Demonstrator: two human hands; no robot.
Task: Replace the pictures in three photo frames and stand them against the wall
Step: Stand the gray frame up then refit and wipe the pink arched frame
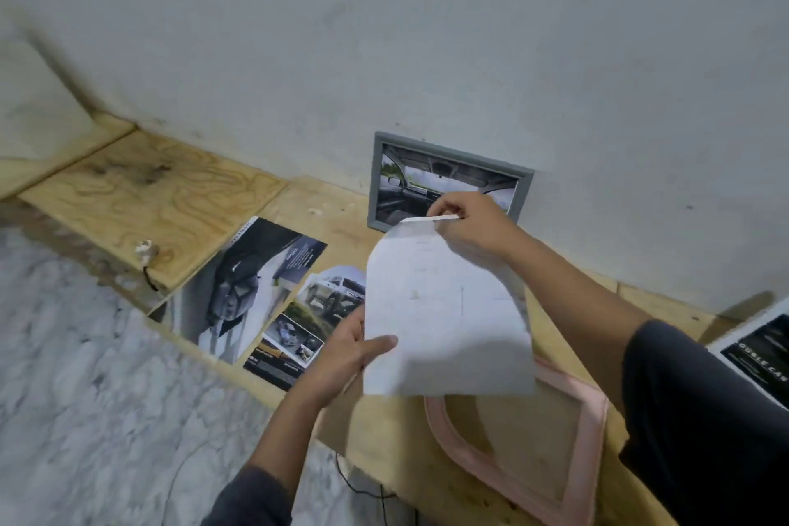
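Plywood ledge [384, 436] below plaster wall [427, 34]: white sheet [444, 312] pinched by left hand [346, 359] and right hand [469, 226] above empty pink frame [589, 461], grey frame [448, 184] already standing, spare prints [264, 295] awaiting later frames.

Setting: an unfinished room, workshop-like or under renovation; the exact kind could not be told. Evidence: a low ledge of bare plywood boards [162, 201], unpainted, stained dark in one patch, butted together along a scuffed, marked white plaster wall [427, 34]. Beside the ledge, a grey-veined marble floor [85, 376]. A thin black cable [367, 491] trailed across the floor below the ledge. Loose printed car pictures [239, 290] lay on the boards, and a grey photo frame [448, 179] leaned against the wall.
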